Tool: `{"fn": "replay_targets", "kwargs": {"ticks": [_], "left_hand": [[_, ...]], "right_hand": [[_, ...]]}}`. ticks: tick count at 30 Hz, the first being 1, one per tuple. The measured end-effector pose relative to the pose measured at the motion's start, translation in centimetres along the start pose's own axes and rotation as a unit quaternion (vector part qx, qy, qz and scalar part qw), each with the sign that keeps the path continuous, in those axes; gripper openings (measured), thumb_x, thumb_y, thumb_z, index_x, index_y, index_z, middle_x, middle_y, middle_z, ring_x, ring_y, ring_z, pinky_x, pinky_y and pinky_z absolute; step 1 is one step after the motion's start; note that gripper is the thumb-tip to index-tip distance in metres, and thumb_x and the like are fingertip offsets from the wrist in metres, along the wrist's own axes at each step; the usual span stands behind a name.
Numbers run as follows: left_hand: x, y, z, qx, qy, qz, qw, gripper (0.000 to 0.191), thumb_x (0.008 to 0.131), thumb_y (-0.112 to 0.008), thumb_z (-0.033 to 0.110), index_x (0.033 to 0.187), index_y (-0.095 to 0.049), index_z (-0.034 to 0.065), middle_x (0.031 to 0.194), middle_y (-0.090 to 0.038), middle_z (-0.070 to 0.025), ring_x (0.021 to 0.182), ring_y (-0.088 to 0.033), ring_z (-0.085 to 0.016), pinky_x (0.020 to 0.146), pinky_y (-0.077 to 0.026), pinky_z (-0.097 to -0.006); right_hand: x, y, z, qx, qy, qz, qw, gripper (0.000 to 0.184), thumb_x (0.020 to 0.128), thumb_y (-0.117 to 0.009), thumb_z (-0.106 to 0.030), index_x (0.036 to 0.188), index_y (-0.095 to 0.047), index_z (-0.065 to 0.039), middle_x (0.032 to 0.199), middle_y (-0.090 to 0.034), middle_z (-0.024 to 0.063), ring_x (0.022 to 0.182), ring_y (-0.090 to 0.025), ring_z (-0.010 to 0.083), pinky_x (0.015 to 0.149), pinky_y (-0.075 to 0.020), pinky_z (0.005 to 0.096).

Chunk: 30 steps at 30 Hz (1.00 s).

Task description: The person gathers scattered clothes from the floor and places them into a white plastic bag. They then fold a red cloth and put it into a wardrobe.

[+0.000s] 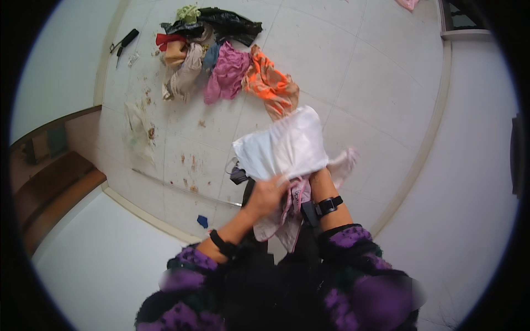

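A white cloth or bag (285, 145), with a bluish left part, is spread out in front of me, blurred in places. My left hand (269, 194) is at its lower edge, fingers bent against the material. The white material covers my right hand; only the forearm and wrist strap show. Below the hands hangs a pink-edged light pink cloth (290, 223) over my lap. Another pale pink piece (345, 165) sticks out to the right, blurred. Just beyond the white cloth lies an orange and tan cloth (271, 82) on the floor.
A magenta cloth (227, 74), a beige cloth (186, 76) and a black plastic bag (232, 22) lie farther out on the tiled floor. Black-handled tools (126, 41) are at upper left. Crumbs and a thin rod (186, 186) lie left, near a wooden bench (62, 190).
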<state>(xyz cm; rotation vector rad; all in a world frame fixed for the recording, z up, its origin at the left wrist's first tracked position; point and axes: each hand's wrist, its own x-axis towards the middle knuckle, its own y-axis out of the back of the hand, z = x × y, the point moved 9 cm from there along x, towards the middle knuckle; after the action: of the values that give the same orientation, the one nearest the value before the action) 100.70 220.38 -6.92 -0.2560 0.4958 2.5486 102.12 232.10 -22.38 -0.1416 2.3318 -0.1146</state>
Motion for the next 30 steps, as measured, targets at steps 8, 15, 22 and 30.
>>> {"fn": "replay_targets", "kwargs": {"ticks": [8,15,22,30], "left_hand": [[-3.9,5.2,-2.0,-0.276,0.196,0.002,0.941,0.036,0.097,-0.048,0.023,0.119,-0.056,-0.0044,0.096,-0.061,0.0,0.085,-0.051,-0.006,0.077,-0.043,-0.0202],[-6.2,9.2,-1.1,-0.39,0.177,0.172,0.887,0.033,0.099,-0.045,0.02,0.115,-0.058,-0.0049,0.101,-0.06,-0.0012,0.089,-0.052,-0.006,0.08,-0.043,-0.0213],[-7.3,13.5,-0.9,-0.364,0.15,0.317,0.863,0.039,0.099,-0.04,0.027,0.118,-0.054,-0.0048,0.111,-0.06,-0.0105,0.097,-0.058,-0.016,0.088,-0.046,-0.0288],[-7.4,13.1,6.5,-0.007,0.137,0.234,0.963,0.029,0.093,-0.052,0.015,0.115,-0.059,-0.0027,0.072,-0.063,-0.007,0.064,-0.05,-0.006,0.058,-0.044,-0.0248]], "right_hand": [[-9.0,4.8,2.5,0.327,0.045,0.236,0.914,0.032,0.092,-0.054,-0.018,0.119,-0.054,-0.001,0.116,-0.059,0.0115,0.1,-0.057,0.0161,0.089,-0.0449,0.0301],[-3.5,-8.5,6.5,0.466,-0.112,-0.102,0.872,0.037,0.094,-0.051,-0.019,0.126,-0.048,-0.001,0.125,-0.054,0.0128,0.109,-0.055,0.021,0.098,-0.042,0.0354],[-11.6,-14.0,1.4,0.48,-0.234,-0.288,0.795,0.036,0.091,-0.054,-0.013,0.124,-0.05,0.001,0.122,-0.057,0.0126,0.11,-0.056,0.0207,0.099,-0.0429,0.0353],[-12.7,-13.6,-13.9,0.106,0.09,-0.211,0.967,0.046,0.074,-0.069,-0.009,0.117,-0.054,0.0,0.106,-0.06,0.0072,0.096,-0.058,0.0173,0.083,-0.0485,0.0316]]}}
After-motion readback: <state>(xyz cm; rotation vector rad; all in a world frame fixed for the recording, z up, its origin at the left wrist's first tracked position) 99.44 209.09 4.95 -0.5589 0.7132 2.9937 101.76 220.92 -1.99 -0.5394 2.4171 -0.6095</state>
